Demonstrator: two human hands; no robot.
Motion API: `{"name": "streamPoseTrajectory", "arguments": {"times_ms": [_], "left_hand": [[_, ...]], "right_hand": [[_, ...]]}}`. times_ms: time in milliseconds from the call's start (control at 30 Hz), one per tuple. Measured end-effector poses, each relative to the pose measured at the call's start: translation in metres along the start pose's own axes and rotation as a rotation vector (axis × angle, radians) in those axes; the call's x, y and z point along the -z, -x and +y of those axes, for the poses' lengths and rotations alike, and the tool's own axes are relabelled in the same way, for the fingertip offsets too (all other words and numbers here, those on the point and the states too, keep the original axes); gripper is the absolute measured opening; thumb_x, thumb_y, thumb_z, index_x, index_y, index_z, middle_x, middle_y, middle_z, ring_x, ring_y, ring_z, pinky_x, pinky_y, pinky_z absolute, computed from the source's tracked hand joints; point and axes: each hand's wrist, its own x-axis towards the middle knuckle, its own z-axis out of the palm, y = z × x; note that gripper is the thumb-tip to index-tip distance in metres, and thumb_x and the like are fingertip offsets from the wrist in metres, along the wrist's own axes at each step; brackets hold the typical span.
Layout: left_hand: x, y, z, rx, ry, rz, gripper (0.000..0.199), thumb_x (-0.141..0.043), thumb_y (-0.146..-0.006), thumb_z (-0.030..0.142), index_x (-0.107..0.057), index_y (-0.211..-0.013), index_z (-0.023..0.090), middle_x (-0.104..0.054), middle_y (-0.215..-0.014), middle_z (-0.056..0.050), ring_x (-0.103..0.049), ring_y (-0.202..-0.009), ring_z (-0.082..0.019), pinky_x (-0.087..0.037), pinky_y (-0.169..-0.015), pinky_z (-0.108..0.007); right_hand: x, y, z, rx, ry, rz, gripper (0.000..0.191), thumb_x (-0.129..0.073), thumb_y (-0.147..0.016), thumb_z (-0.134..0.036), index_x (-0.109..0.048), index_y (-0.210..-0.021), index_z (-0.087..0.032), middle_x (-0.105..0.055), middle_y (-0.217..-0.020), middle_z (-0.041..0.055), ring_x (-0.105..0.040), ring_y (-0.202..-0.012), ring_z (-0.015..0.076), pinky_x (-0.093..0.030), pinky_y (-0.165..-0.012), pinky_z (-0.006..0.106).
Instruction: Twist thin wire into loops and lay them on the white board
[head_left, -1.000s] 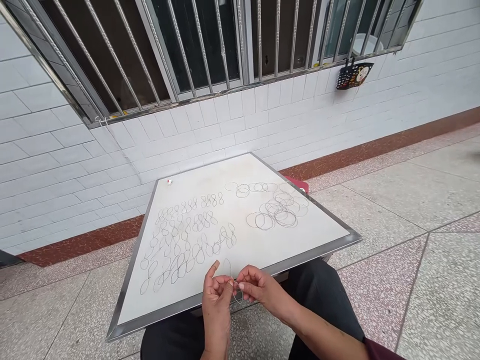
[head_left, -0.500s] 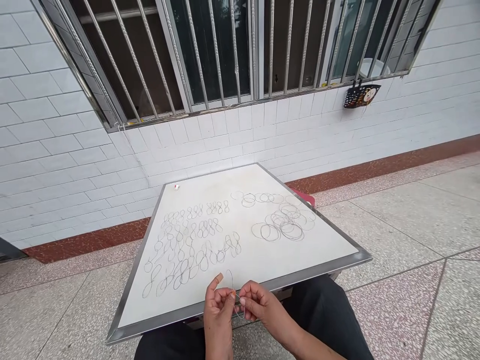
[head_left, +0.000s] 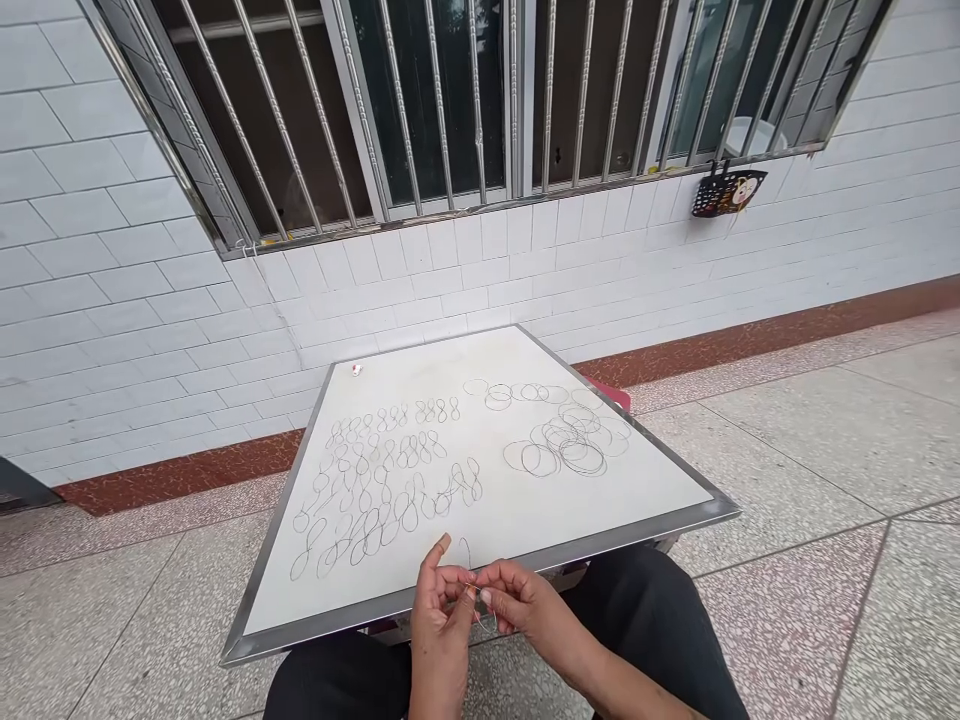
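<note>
Between my hands, just over the near edge of the white table (head_left: 517, 520), is a thin looped wire (head_left: 466, 550). My left hand (head_left: 442, 620) pinches it between thumb and a finger, with another finger raised. My right hand (head_left: 517, 600) is closed on the wire beside the left fingertips, the two hands nearly touching. One loop rises above the fingers and another hangs below. A small orange spot shows at the pinch, too small to make out. Several wire figure-eights (head_left: 371, 530) lie in rows on the table's left side. Round wire rings (head_left: 581, 455) overlap on the right.
A small red and white object (head_left: 357, 370) rests at the table's far left corner. Behind stands a white tiled wall (head_left: 420, 275) with a barred window. A black basket (head_left: 727, 192) hangs from the sill. Something red (head_left: 611, 393) shows past the table's right edge.
My right fingertips have come closer to the left ones at the wire. The view has shifted slightly; the wires on the table lie as before.
</note>
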Motion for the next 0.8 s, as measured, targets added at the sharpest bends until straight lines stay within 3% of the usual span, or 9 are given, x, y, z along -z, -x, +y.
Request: {"name": "streamPoseTrajectory", "arguments": {"times_ms": [300, 533, 800], "left_hand": [[-0.001, 0.013, 0.013, 0.000, -0.020, -0.045, 0.060, -0.066, -0.084, 0.037, -0.046, -0.139, 0.025, -0.064, -0.088, -0.004, -0.057, -0.074, -0.017, -0.049, -0.069, -0.029], [0.003, 0.014, 0.013, 0.000, 0.000, -0.098, 0.058, -0.067, -0.084, 0.037, -0.048, -0.137, 0.026, -0.065, -0.090, -0.003, -0.057, -0.065, -0.014, -0.051, -0.065, -0.029], [0.006, 0.014, 0.013, 0.048, 0.052, -0.072, 0.064, -0.072, -0.079, 0.031, -0.049, -0.138, 0.026, -0.064, -0.094, -0.004, -0.054, -0.060, -0.011, -0.051, -0.063, -0.028]], "right_hand": [[-0.005, 0.008, -0.009, -0.056, -0.023, -0.024, 0.038, -0.072, -0.073, -0.052, -0.056, -0.076, -0.018, -0.061, -0.064, -0.0030, -0.044, -0.050, 0.0081, -0.034, -0.053, 0.023], [-0.007, 0.009, -0.015, -0.068, -0.015, -0.040, 0.034, -0.070, -0.074, -0.048, -0.055, -0.074, -0.018, -0.063, -0.064, -0.0019, -0.044, -0.052, 0.0086, -0.034, -0.055, 0.023], [-0.009, 0.011, -0.010, -0.084, -0.098, -0.059, 0.033, -0.071, -0.076, -0.048, -0.063, -0.083, -0.017, -0.065, -0.070, -0.0003, -0.049, -0.059, 0.0108, -0.030, -0.056, 0.024]]}}
